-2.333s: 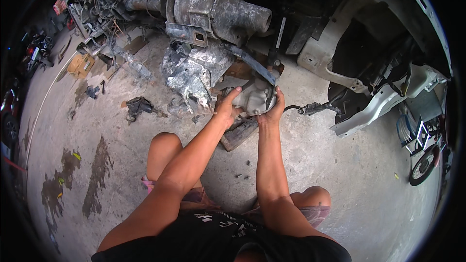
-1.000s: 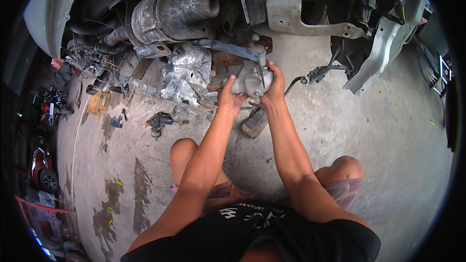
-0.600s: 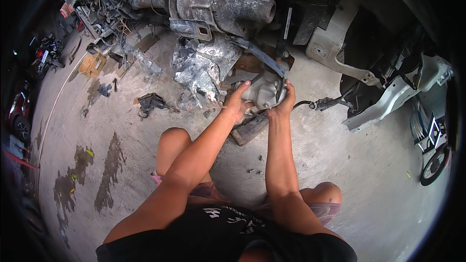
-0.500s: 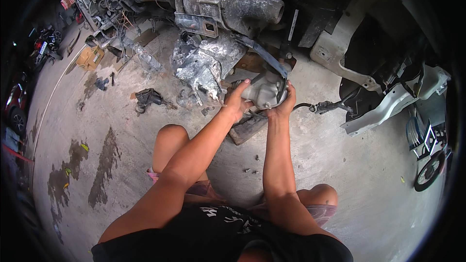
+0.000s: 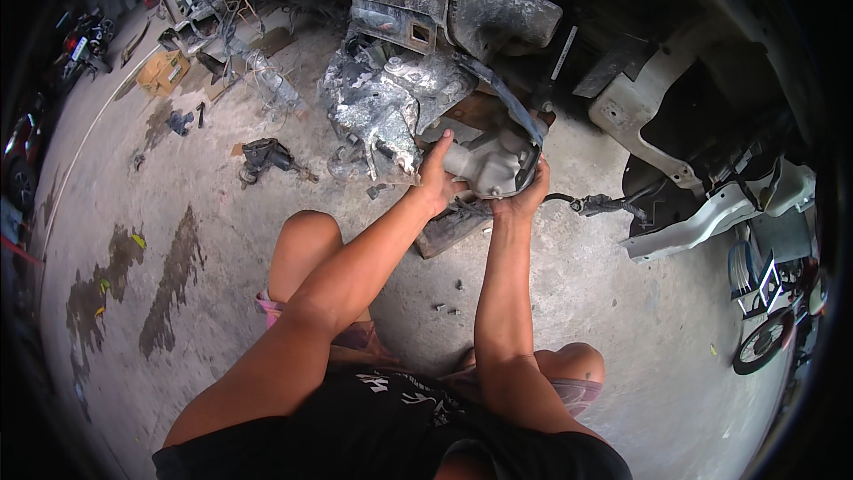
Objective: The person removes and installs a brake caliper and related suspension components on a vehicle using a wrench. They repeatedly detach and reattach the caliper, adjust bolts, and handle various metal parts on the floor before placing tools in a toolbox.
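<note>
On the concrete floor side of the vehicle's underside, the grey metal housing is between the two hands, in front of the person's knees and above a wooden block. The left hand holds its left side, with the thumb upright, and the right hand is curved around its right side and lower edge; so both are closed about the part, not spread free. Whether the hands carry all its weight, I cannot tell. The rounded metal may turn or slip, in my judgement, if one hand loosens before the other, and it could then strike the block or pinch a finger. The dark strap, which reaches down to the housing, could catch on it and pull it askew. The small metal pieces on the floor might be scattered by a careless foot. As for containers, a cardboard box stands far to the left; its contents cannot be made out. The large grey canister above does not show its inside.
</note>
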Demonstrator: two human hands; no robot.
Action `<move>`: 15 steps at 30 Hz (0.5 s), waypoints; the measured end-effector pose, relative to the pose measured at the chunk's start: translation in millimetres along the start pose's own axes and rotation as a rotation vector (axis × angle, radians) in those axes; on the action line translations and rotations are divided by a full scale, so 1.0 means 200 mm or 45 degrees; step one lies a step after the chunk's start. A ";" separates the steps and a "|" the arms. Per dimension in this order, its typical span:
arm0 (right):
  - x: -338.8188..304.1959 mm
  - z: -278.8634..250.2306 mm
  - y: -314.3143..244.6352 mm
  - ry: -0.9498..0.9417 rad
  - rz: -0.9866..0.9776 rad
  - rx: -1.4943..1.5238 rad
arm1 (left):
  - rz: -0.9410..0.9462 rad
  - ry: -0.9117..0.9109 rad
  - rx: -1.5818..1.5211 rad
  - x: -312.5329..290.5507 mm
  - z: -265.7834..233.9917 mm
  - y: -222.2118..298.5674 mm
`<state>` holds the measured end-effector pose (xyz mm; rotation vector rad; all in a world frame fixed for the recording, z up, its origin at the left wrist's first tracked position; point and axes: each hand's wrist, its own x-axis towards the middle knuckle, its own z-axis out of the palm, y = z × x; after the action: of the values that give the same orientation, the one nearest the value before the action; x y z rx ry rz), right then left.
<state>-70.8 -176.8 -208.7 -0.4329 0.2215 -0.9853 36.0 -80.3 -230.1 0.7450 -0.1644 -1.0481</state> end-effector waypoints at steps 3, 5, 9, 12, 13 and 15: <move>0.01 -0.01 0.00 -0.013 -0.010 0.007 | 0.003 -0.032 0.052 -0.01 0.01 -0.01; 0.02 -0.02 0.00 -0.020 -0.003 0.005 | 0.016 -0.062 0.055 -0.01 0.00 -0.02; 0.01 -0.01 0.01 -0.015 0.020 0.021 | 0.062 -0.067 -0.061 -0.02 -0.03 -0.09; 0.00 0.00 0.02 -0.037 0.023 0.044 | 0.061 -0.063 -0.123 0.01 -0.03 -0.12; 0.00 0.01 0.03 -0.063 0.024 0.033 | 0.061 -0.070 -0.130 0.02 -0.04 -0.12; 0.03 -0.05 0.01 -0.091 0.010 -0.017 | 0.033 -0.037 -0.060 0.00 0.00 -0.11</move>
<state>-70.8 -182.9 -218.6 -0.4782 0.1650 -0.9596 19.4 -86.1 -243.8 0.6835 -0.1732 -1.0349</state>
